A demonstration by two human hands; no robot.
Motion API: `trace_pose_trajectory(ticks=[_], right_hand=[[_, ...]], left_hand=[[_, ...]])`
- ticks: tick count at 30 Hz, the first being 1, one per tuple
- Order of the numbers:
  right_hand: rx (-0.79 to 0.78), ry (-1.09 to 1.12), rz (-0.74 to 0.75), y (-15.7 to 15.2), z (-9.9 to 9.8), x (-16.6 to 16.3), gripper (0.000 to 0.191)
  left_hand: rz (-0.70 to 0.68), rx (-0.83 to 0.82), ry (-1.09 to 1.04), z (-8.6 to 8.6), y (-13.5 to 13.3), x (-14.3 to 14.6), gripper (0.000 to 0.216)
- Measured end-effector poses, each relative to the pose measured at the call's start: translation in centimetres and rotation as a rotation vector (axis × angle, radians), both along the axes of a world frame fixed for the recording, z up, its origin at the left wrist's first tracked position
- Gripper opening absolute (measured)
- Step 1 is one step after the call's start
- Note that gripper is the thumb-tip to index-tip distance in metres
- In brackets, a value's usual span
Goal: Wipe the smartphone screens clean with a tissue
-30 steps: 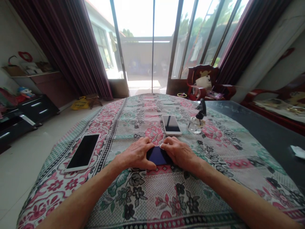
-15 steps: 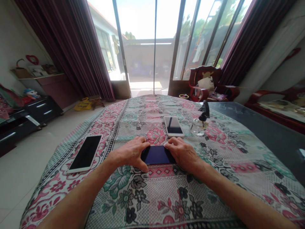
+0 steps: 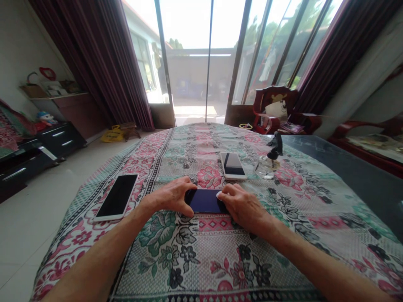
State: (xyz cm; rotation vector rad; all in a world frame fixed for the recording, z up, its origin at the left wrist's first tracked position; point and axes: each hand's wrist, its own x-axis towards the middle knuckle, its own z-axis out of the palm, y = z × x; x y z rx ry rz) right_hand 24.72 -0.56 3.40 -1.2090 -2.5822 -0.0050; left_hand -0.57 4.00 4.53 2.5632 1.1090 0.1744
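Note:
A dark smartphone [image 3: 206,201] lies sideways on the patterned tablecloth in front of me. My left hand [image 3: 174,196] grips its left end, with the thumb at the near edge and the fingers at the far edge. Over the phone's right end, my right hand [image 3: 241,205] pinches a small white wad [image 3: 218,195] against the screen. Whether that wad is tissue or cloth, I cannot tell. The fingers of the right hand hide the phone's right edge.
To the left lies a white-framed phone [image 3: 117,197], and another white phone [image 3: 233,165] is beyond my right hand. A clear spray bottle [image 3: 267,166] with a black nozzle stands at its right. The floral tablecloth [image 3: 217,251] covers the round table.
My left thumb has drawn in against the phone's near edge. The white wad now shows more clearly on the screen, under my right fingers. The view has shifted slightly.

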Motion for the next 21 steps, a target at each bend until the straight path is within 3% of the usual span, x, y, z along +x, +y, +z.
trace_pose_trajectory(ticks=[6, 15, 21], right_hand=[[-0.069, -0.002, 0.100, -2.1, 0.3, -1.2, 0.022], [0.053, 0.055, -0.098, 1.6, -0.6, 0.5, 0.024], [-0.024, 0.054, -0.030, 0.1, -0.2, -1.0, 0.026]], left_hand=[[-0.004, 0.001, -0.003, -0.1, 0.1, -0.1, 0.063], [-0.013, 0.044, -0.071, -1.1, 0.3, 0.7, 0.063], [-0.033, 0.065, -0.169, -1.8, 0.3, 1.0, 0.069]])
